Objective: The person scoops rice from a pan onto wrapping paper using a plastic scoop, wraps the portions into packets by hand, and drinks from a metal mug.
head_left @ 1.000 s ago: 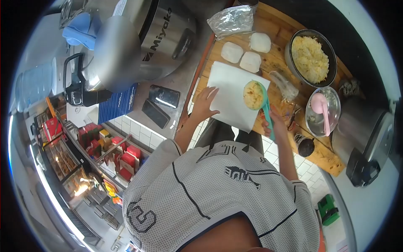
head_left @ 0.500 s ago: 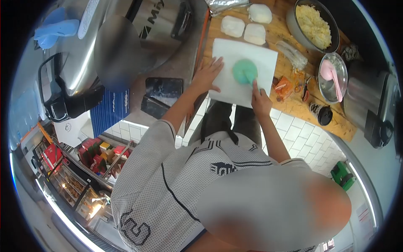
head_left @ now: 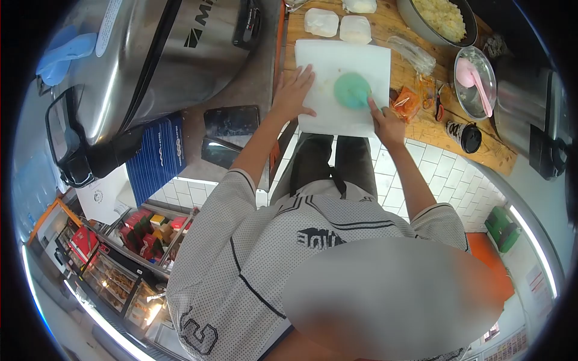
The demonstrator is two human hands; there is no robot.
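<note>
In the head view, a white board or sheet lies at the edge of the wooden counter. My left hand rests on its left side, fingers spread and thumb out. My right hand is wrapped round the handle of a green rice paddle. The paddle's round head is pressed flat against the white surface, or very close to it; whether anything lies beneath cannot be seen. Just beyond the board are white, square-shaped wrapped pieces.
To the right are a pot of rice-like food, a metal bowl with a pink paddle, scissors, an orange packet and a black-lidded cup. A steel appliance stands left, near two dark phone-like slabs.
My view has shifted, so the board and counter sit higher in it. My right hand and the green paddle have moved slightly right across the board. The left hand stays on the left edge.
</note>
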